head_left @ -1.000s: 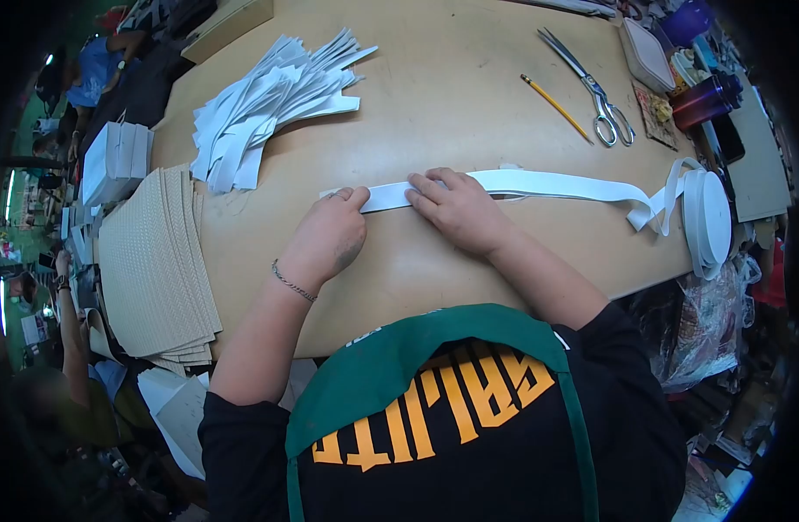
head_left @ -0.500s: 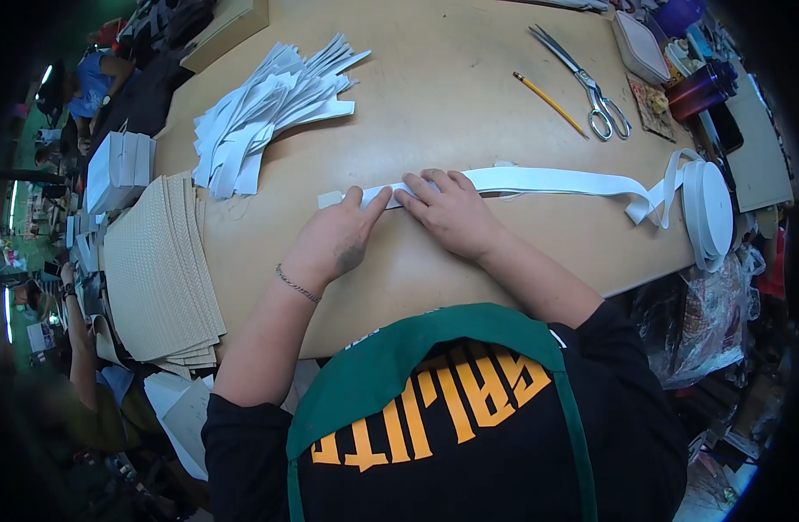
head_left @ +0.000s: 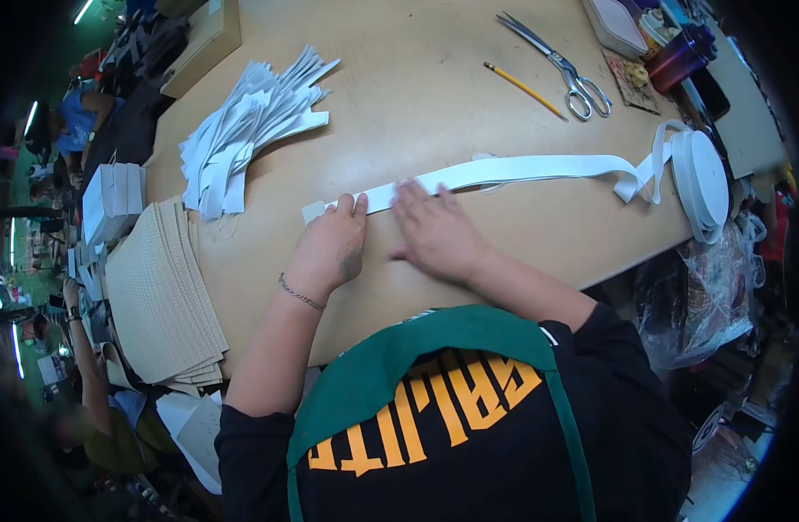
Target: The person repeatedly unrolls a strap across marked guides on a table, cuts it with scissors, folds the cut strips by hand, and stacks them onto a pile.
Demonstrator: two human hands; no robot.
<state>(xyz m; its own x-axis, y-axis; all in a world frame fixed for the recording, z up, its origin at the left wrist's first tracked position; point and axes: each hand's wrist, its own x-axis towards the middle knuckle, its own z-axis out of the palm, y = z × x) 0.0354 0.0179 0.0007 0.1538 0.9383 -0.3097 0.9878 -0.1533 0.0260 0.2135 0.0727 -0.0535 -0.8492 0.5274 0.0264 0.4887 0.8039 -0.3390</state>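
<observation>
A white elastic band (head_left: 539, 167) runs across the table from a white roll (head_left: 701, 184) at the right. My left hand (head_left: 334, 244) is closed at the band's left end, fingertips together and pressing it against the table. Beside those fingertips lies a small pale tab (head_left: 313, 211). My right hand (head_left: 439, 228) rests flat along the band, its fingers stretched out and slightly blurred, thumb spread toward me. Another small pale tab (head_left: 483, 157) shows at the band's far edge. A heap of cut white strips (head_left: 247, 130) lies beyond my left hand.
Metal scissors (head_left: 560, 70) and a yellow pencil (head_left: 526, 90) lie at the back right, near a dark bottle (head_left: 682, 57). Stacked beige textured sheets (head_left: 160, 300) and a white block-like stack (head_left: 114, 202) stand at the left. Other people sit beyond the left edge.
My right hand has flattened and its fingers have straightened on the band. My left fingers have drawn together at the band's end. The whole view has shifted slightly.
</observation>
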